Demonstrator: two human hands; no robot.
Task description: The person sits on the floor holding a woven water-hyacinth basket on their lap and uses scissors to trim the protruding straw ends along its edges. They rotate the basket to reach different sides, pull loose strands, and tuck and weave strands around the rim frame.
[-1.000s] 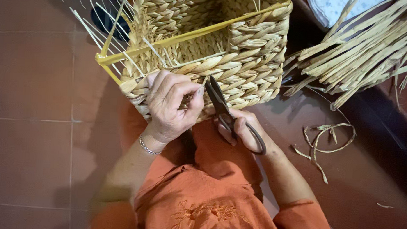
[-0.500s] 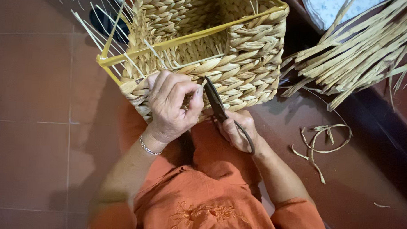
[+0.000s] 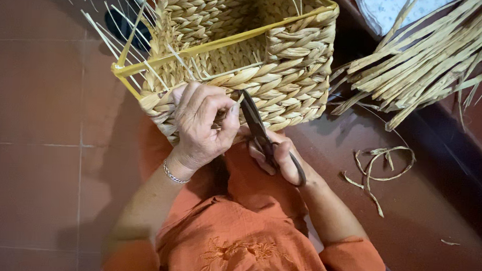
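The left hand [image 3: 201,126] is closed in a pinch on a strand at the near wall of the woven basket [image 3: 286,73], pressing against the braid just under the yellow rim [image 3: 212,46]. The right hand [image 3: 280,158] is wrapped through the loops of a pair of dark scissors [image 3: 257,128], whose blades point up at the wall and meet the weave right beside the left fingers [image 3: 220,105]. The basket rests tipped toward the person, against the lap in orange cloth [image 3: 232,242], above the red tiled floor [image 3: 33,117].

To trim well here, it seems best to keep the strand pulled taut and away from the braid, lay the blades flat against the wall, and cut close without nicking the woven rows or the fingertips next to the tips.

Inside the basket nothing loose shows; only its woven inner walls and thin pale stakes [image 3: 103,29] sticking out past the rim at the far left corner. A bundle of dried flat strips [image 3: 430,62] lies to the right, well apart, with a few curled offcuts [image 3: 381,167] on the floor.
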